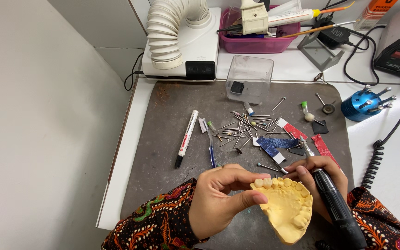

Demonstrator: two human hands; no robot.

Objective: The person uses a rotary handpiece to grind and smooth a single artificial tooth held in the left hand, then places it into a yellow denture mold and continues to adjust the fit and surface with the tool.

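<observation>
Trimming teeth: left hand [218, 199] clamped on yellow plaster dental cast [285, 208], right hand [322, 178] gripping black rotary handpiece [336, 203] beside it; needs steady bur contact.

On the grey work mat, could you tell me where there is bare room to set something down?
The grey mat is bare along its left side, between the marker and the mat's left edge. The middle, right of the toothbrush, is crowded with loose burs and paper strips.
</observation>
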